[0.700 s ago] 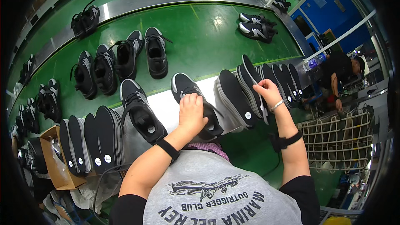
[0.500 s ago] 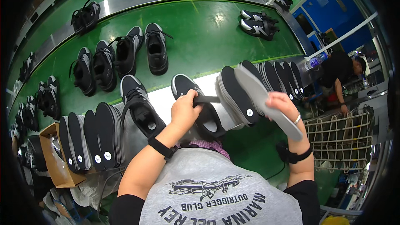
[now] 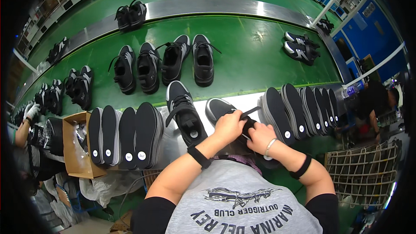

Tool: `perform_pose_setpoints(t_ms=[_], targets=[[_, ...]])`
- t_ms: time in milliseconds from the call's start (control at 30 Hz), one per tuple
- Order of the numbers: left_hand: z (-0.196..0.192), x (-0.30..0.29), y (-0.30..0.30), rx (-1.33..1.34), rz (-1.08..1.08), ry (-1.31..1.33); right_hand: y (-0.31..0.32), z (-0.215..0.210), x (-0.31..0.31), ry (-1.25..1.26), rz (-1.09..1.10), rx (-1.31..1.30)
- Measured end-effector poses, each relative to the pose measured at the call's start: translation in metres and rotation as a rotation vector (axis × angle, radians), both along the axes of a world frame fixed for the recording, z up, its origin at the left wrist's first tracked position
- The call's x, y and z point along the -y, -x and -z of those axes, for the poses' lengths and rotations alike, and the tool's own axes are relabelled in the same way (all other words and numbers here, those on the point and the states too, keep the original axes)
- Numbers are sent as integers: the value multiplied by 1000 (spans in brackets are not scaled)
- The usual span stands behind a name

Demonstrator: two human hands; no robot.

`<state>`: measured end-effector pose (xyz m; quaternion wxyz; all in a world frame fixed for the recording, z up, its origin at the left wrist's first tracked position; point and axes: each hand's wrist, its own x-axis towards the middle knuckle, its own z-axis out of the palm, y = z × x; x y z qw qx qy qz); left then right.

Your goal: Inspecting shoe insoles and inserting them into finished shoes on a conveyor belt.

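Evidently bent to one shoe (image 3: 218, 107), with both hands close together over the opening. Set on the bench (image 3: 243, 101) with toe pointing away and heel toward the body, probably to give a straight reach inside.

Gripping the strap (image 3: 251, 112) in the left hand (image 3: 229, 127), with fingers curled and close together, apparently pinching between thumb and fingertips; drawn aside to the right, likely to clear the mouth of the shoe.

Gripping an insole (image 3: 270, 163) in the right hand (image 3: 261, 138), with fingers bent and pressed together, perhaps for flexing and steering. Seemingly leaving the heel end, with a white disc (image 3: 267, 157), out below the palm, and the front at or within the mouth; cannot tell how deep. Cannot make out the right thumb either.

Matched just to the left by a second shoe (image 3: 184, 110), likewise toe away, presumably paired for handling together. Flanked by right stacks (image 3: 293, 106) and left stacks (image 3: 146, 132) of insoles, with discs at the near end, likely for easy reading and lifting. Backed by four more shoes (image 3: 173, 63) on the green surface (image 3: 247, 60), with openings toward the body, perhaps for ready reach.
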<state>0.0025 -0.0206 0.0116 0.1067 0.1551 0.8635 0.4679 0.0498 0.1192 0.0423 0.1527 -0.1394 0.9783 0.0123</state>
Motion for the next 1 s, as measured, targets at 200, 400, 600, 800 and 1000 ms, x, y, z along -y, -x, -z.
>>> perform_pose_setpoints(t_ms=[200, 400, 600, 800, 1000], targets=[[13, 5, 13, 2, -96, -149, -5, -75, -19, -114, 39, 345], [23, 6, 25, 176, -74, -195, 0, -52, -3, -109, -201, 102], [27, 0, 16, 114, -49, -134, 30, 37, 18, -80, -24, 229], [23, -3, 10, 93, -43, -151, 44, 58, 2, -286, -317, 569], [20, -5, 4, 95, -37, -123, 38, 59, 6, -291, -477, 519]])
